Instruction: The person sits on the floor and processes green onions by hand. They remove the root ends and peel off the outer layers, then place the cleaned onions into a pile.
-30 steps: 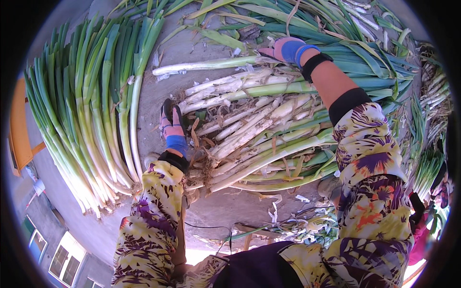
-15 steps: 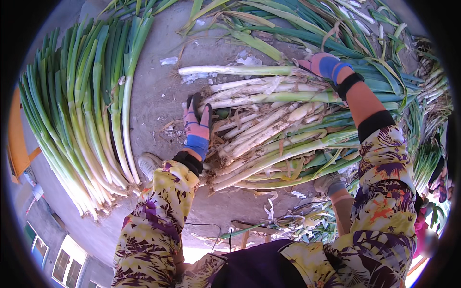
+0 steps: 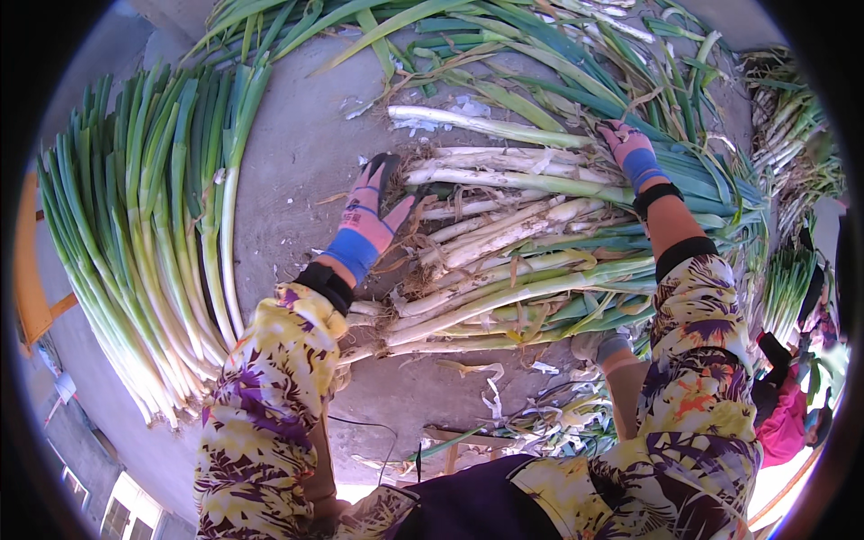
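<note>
A loose pile of long leeks (image 3: 531,243) with white stalks and green leaves lies on the grey concrete ground in front of me. My left hand (image 3: 371,211), in a pink and blue glove, rests with fingers spread at the root ends of the pile, touching the upper stalks. My right hand (image 3: 633,153), gloved the same way, presses down on the green leaves at the pile's far right side, fingers on a stalk. Both arms wear yellow flowered sleeves.
A tidy row of cleaned leeks (image 3: 153,243) lies fanned out on the left. More green leaves (image 3: 504,45) are heaped at the top, further bundles (image 3: 792,144) at the right. Peelings (image 3: 504,396) litter the ground near my knees. An orange object (image 3: 31,270) stands at far left.
My left hand has moved up along the root ends of the pile. My right hand has shifted rightward and settled on the leaves.
</note>
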Demonstrator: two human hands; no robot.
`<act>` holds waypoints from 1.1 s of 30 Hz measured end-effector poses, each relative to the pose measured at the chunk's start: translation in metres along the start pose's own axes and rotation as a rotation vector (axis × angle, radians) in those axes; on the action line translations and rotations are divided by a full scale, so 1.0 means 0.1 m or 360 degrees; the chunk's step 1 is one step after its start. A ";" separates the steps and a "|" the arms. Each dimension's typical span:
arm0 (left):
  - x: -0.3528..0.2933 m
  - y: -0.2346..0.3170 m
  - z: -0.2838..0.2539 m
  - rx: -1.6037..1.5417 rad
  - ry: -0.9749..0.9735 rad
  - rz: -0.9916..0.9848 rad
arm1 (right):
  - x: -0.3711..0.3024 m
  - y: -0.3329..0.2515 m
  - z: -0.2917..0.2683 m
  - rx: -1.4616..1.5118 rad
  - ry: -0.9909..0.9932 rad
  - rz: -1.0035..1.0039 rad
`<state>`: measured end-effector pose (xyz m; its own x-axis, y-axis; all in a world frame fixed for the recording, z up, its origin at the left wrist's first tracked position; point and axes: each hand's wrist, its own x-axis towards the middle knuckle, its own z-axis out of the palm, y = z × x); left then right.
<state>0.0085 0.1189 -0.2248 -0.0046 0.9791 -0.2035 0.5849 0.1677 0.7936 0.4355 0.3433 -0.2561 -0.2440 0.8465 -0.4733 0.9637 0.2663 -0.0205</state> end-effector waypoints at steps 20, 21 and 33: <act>-2.67 2.70 -2.05 -0.0050 0.0425 -0.0276 | -2.89 1.62 -1.22 0.0798 0.0938 0.0001; -2.81 2.83 -2.02 0.0007 0.0448 -0.0216 | -3.23 1.80 -1.15 0.0929 0.0890 0.0169; -3.76 2.78 -1.69 0.0477 0.0468 0.0057 | -7.11 2.59 0.37 0.0775 -0.0243 0.1277</act>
<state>0.0354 -0.1836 0.1691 -0.1862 0.9821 0.0279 0.7986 0.1348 0.5865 0.8630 -0.2070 0.0425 0.4941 0.6148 -0.6147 0.7853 -0.6190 0.0120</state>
